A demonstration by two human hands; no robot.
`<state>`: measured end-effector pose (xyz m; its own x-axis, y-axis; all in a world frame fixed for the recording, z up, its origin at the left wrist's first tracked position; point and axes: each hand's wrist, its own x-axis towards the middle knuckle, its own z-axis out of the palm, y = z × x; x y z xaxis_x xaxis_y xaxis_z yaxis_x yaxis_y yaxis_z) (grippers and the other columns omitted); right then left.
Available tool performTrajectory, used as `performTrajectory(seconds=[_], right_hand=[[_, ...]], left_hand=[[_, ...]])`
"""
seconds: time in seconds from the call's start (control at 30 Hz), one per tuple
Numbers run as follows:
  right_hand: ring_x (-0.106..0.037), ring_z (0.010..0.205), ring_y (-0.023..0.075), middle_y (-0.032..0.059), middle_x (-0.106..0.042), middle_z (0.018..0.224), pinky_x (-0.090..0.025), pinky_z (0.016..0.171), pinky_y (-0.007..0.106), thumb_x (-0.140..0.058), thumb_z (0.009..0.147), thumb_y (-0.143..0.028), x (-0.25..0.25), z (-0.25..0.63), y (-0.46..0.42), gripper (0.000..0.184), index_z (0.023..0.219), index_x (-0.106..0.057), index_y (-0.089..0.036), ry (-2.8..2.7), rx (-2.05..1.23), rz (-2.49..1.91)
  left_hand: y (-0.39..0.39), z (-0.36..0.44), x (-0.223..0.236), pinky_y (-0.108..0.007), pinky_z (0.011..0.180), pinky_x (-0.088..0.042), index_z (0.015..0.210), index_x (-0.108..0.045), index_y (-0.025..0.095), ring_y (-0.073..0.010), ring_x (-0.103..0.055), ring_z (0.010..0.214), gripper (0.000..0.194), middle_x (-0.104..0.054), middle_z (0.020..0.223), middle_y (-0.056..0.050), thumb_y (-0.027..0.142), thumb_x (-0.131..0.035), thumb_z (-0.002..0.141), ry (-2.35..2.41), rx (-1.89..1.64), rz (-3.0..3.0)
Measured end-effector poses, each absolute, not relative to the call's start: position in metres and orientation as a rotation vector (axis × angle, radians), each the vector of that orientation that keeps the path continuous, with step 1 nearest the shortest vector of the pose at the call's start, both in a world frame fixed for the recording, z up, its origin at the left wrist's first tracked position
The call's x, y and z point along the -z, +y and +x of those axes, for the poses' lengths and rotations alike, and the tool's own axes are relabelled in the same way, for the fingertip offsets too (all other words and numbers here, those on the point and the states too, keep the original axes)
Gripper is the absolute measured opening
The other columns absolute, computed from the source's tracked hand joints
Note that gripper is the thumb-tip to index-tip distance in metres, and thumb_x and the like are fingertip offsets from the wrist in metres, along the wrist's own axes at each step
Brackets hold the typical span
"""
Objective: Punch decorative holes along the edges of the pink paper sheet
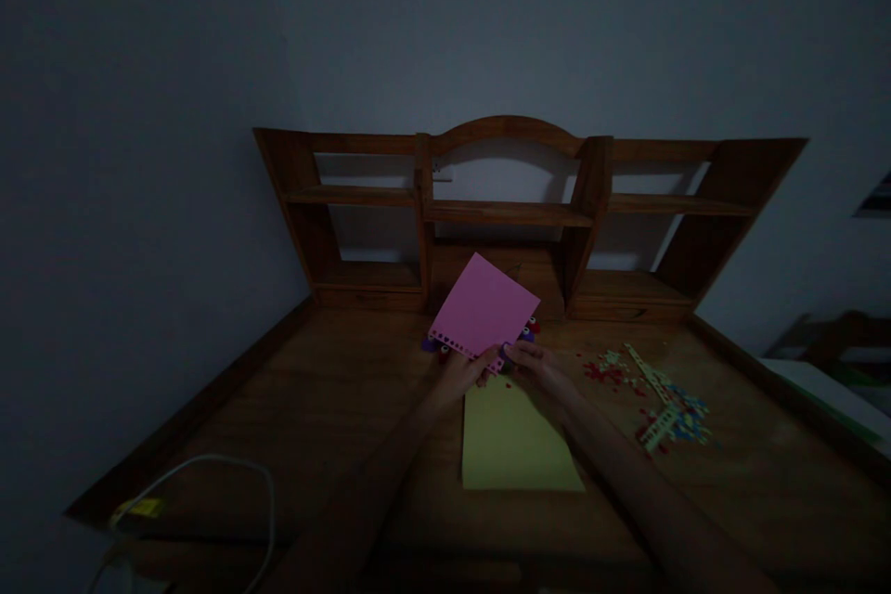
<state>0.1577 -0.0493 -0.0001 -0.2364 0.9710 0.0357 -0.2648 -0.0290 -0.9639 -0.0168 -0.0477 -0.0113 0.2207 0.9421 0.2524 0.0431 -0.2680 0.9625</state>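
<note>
A pink sheet of paper (483, 306) with a row of small punched holes along its lower edge is held up, tilted, over the wooden desk (327, 408). My left hand (465, 371) grips its lower edge. My right hand (533, 362) is closed on a small purple punch (527, 332) at the sheet's lower right corner. Other small punches, purple and red (435, 349), lie under the sheet's left corner. A yellow sheet (511, 436) lies flat on the desk beneath my forearms.
Paper scraps and punched strips (654, 399) in red, green and blue are scattered on the right of the desk. A wooden shelf unit (508, 213) stands along the back. A white cable (209, 473) loops at the front left. The room is dim.
</note>
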Motion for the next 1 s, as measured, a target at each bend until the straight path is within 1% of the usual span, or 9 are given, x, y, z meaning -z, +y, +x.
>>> performTrajectory(seconds=[0.17, 0.33, 0.5, 0.6, 0.67, 0.87, 1.0], right_hand=[[-0.057, 0.069, 0.0173, 0.0061, -0.071, 0.085, -0.041, 0.064, 0.032, -0.083, 0.068, -0.044, -0.003, 0.158, -0.050, 0.026, 0.080, -0.075, -0.022, -1.183, -1.476, -0.916], [-0.059, 0.071, 0.0205, 0.0077, -0.071, 0.085, -0.042, 0.062, 0.034, -0.082, 0.069, -0.046, -0.008, 0.157, -0.053, 0.027, 0.079, -0.073, -0.022, -1.178, -1.516, -0.906], [-0.057, 0.069, 0.0202, 0.0076, -0.071, 0.083, -0.040, 0.060, 0.034, -0.083, 0.068, -0.043, -0.007, 0.157, -0.054, 0.025, 0.078, -0.073, -0.022, -1.155, -1.508, -0.923], [-0.056, 0.067, 0.0183, 0.0063, -0.070, 0.082, -0.038, 0.060, 0.033, -0.082, 0.069, -0.041, -0.005, 0.157, -0.052, 0.022, 0.078, -0.074, -0.022, -1.151, -1.519, -0.887], [-0.054, 0.065, 0.0165, 0.0052, -0.070, 0.080, -0.036, 0.060, 0.032, -0.082, 0.070, -0.040, -0.003, 0.157, -0.052, 0.022, 0.078, -0.074, -0.022, -1.150, -1.517, -0.876], [-0.050, 0.061, 0.0142, 0.0038, -0.068, 0.078, -0.033, 0.058, 0.030, -0.083, 0.068, -0.043, -0.004, 0.158, -0.051, 0.026, 0.077, -0.073, -0.022, -1.181, -1.501, -0.898], [-0.044, 0.056, 0.0118, 0.0010, -0.063, 0.069, -0.028, 0.055, 0.030, -0.082, 0.068, -0.044, -0.004, 0.158, -0.051, 0.026, 0.074, -0.071, -0.021, -1.195, -1.504, -0.866]], left_hand=[[-0.050, -0.015, 0.009, -0.022, 0.044, -0.037, 0.077, -0.056, 0.016, -0.0096, -0.049, 0.047, 0.044, -0.056, 0.062, 0.000, 0.059, -0.059, 0.083, 0.947, -1.183, 1.528], [-0.054, -0.015, 0.005, -0.022, 0.045, -0.037, 0.081, -0.056, 0.016, -0.0093, -0.049, 0.048, 0.044, -0.055, 0.064, 0.000, 0.059, -0.055, 0.086, 0.938, -1.191, 1.543], [-0.055, -0.016, 0.005, -0.022, 0.045, -0.038, 0.085, -0.056, 0.017, -0.0094, -0.049, 0.051, 0.042, -0.057, 0.069, 0.000, 0.059, -0.058, 0.085, 0.948, -1.248, 1.485], [-0.052, -0.015, 0.010, -0.021, 0.044, -0.038, 0.089, -0.056, 0.017, -0.0093, -0.050, 0.051, 0.040, -0.057, 0.070, 0.000, 0.057, -0.059, 0.085, 0.954, -1.264, 1.471], [-0.049, -0.015, 0.012, -0.021, 0.044, -0.038, 0.088, -0.056, 0.016, -0.0090, -0.049, 0.050, 0.040, -0.057, 0.070, 0.000, 0.056, -0.058, 0.085, 0.962, -1.259, 1.473], [-0.047, -0.015, 0.013, -0.020, 0.043, -0.039, 0.086, -0.057, 0.016, -0.0085, -0.050, 0.050, 0.042, -0.057, 0.070, -0.001, 0.057, -0.059, 0.084, 0.966, -1.261, 1.463], [-0.046, -0.015, 0.015, -0.020, 0.043, -0.039, 0.087, -0.056, 0.016, -0.0083, -0.049, 0.049, 0.042, -0.057, 0.069, 0.000, 0.057, -0.059, 0.084, 0.961, -1.265, 1.467]])
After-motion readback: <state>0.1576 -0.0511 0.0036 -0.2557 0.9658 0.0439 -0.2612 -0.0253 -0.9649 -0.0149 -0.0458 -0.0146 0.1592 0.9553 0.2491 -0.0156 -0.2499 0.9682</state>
